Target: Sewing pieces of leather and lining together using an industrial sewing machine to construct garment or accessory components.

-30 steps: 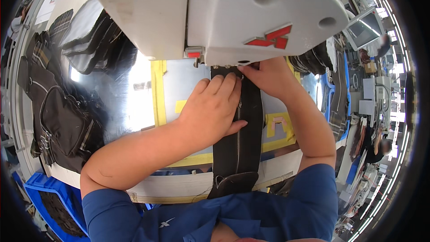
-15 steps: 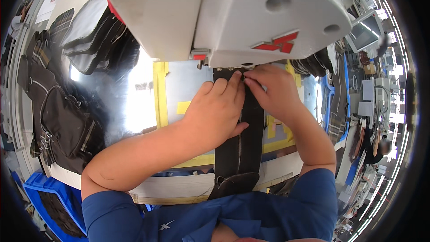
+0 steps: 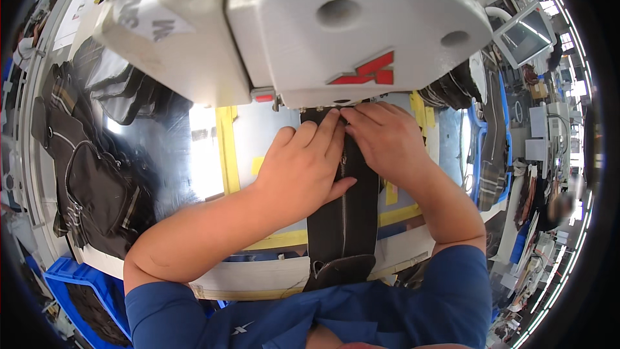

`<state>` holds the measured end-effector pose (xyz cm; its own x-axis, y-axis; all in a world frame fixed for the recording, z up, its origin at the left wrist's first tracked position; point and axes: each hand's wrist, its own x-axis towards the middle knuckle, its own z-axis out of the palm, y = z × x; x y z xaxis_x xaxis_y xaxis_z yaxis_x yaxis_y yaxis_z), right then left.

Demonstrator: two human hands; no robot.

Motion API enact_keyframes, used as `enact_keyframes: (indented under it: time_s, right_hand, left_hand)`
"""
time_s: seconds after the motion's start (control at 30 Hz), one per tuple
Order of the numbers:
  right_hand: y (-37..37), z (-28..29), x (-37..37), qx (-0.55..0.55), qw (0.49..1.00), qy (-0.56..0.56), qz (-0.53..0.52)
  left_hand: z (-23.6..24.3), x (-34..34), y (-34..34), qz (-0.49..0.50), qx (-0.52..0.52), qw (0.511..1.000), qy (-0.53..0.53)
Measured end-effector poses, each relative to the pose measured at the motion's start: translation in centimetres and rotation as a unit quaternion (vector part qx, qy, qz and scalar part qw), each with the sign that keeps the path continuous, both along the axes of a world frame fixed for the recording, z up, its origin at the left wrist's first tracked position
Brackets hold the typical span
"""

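Note:
A long black fabric strip (image 3: 342, 220) with a metal zip down its middle runs from under the white sewing machine head (image 3: 368, 13) to the table's front edge, where a curved black piece lies on it. My left hand (image 3: 303, 161) rests on the strip with its thumb spread and fingers bent slightly, the longest reaching just below the needle area. Alongside it, my right hand (image 3: 387, 136) has its fingertips pressed together on the strip at the zip, close under the machine. What exactly those fingertips grip is partly hidden. Yellow tape (image 3: 228, 148) frames the pale plate beneath.
Black bag pieces (image 3: 97, 187) and stacked panels (image 3: 126, 90) lie at left. More panels (image 3: 452, 87) and a blue tray (image 3: 478, 155) sit at right, with a monitor (image 3: 523, 35) beyond. A blue bin (image 3: 84, 297) is at lower left; blurred people work in the background.
My right hand has shifted down and turned, its fingers now at the zip beside my left fingers. My left hand has moved only slightly. The view has shifted a little.

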<state>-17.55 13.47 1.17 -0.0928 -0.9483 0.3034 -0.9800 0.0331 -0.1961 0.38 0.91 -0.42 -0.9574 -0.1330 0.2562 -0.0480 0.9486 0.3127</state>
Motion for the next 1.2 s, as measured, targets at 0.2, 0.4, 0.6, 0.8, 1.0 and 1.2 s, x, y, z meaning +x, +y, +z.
enact_keyframes:
  time_s: [0.2,0.4,0.6,0.8,1.0,1.2]
  right_hand:
    - [-0.2,0.4,-0.1,0.02,1.0,-0.016,0.001]
    - [0.0,-0.2,-0.2,-0.018,1.0,-0.009,0.01]
    - [-0.3,0.0,0.1,-0.004,1.0,0.011,0.008]
    - [-0.2,-1.0,0.5,-0.023,1.0,0.013,-0.001]
    - [-2.4,-1.0,1.4,-0.019,0.999,0.033,-0.005]
    - [-3.5,-1.0,2.0,-0.037,0.999,0.04,-0.001]
  left_hand:
    - [0.6,-0.3,-0.5,0.004,0.052,0.999,0.0]
    - [1.3,-0.3,-1.7,-0.02,0.114,0.993,-0.018]
    - [1.1,-0.1,-2.0,-0.027,0.114,0.993,-0.02]
    - [1.3,0.0,-2.1,-0.032,0.116,0.993,-0.019]
    - [2.1,-0.2,-2.6,-0.01,0.062,0.997,-0.053]
    - [2.3,0.0,-2.9,0.04,0.076,0.995,-0.054]
